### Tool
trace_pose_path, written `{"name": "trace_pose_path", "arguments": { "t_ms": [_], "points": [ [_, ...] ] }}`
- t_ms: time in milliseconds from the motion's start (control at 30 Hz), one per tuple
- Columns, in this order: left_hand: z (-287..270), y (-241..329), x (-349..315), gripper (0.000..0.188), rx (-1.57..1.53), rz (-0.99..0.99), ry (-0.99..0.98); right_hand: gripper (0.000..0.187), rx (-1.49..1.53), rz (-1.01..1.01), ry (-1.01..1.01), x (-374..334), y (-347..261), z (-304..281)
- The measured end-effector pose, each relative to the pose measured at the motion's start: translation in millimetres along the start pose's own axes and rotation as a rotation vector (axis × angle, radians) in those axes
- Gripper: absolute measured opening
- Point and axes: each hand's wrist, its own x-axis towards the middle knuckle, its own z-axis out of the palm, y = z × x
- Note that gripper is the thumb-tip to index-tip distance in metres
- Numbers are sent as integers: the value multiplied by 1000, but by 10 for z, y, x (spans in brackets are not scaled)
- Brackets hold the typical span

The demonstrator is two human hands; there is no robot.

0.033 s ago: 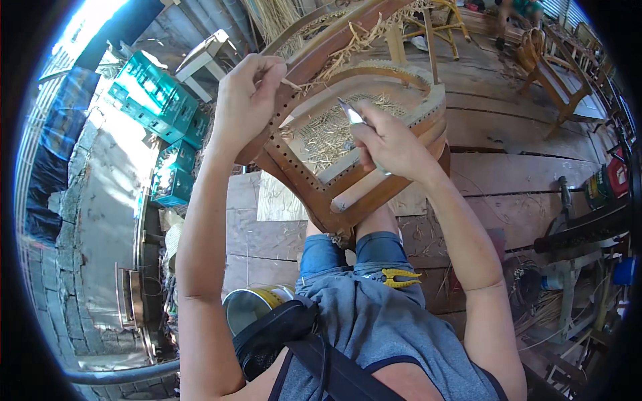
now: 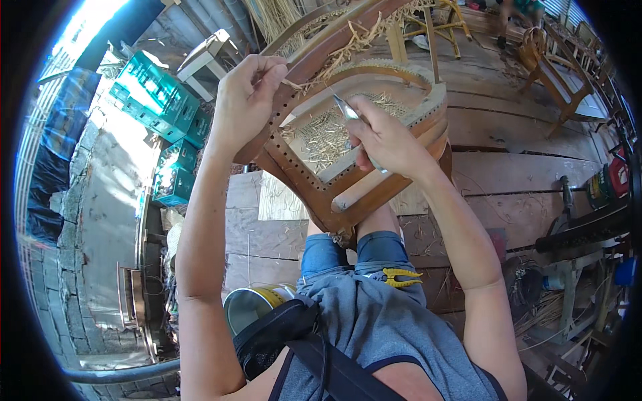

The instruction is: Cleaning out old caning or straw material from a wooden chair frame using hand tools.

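Note:
A wooden chair frame with a row of small holes along its rails leans over my knees. My left hand is at its upper left rail, thumb and fingers pinched on a short pale cane strand. Over the frame's opening, my right hand is wrapped round a silver knife, its pointed end up and to the left. The knife's tip is apart from the strand. Behind the knife lies a woven cane panel strewn with cut cane bits. Frayed cane ends hang off the top rail.
Yellow-handled pliers lie on my lap. At my left stands a bucket, with a black bag against it. Green crates are stacked at the left. Another wooden chair stands far right, and a person is in the background.
My right hand has shifted slightly left and up with the knife, its tip now nearer the strand. My left hand has hardly moved and keeps its pinch.

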Motion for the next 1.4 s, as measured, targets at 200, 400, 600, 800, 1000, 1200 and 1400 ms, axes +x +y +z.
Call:
{"name": "trace_pose_path", "arguments": {
  "t_ms": [200,400,600,800,1000,1200,1400],
  "points": [
    [-110,-1,49,19,-119,316,-273,31,-110,-122,138,317,-171,122],
    [-26,-60,73,19,11,35,-158,31,17,133,28,361,-243,87],
    [-29,-146,128,49,-180,-102,-281,37,-175,-228,342,430,-154,335],
    [35,-154,120,66,-116,-60,-186,56,-382,-83,335,513,-228,280],
    [97,1,112,47,169,-70,-159,62,68,-226,172,439,-14,242],
    [92,-13,192,56,197,-194,-234,54,797,-443,63,-430,139,-396],
    [105,-57,505,71,75,-219,-421,34,280,146,407,-529,255,-680]
  ]
}}
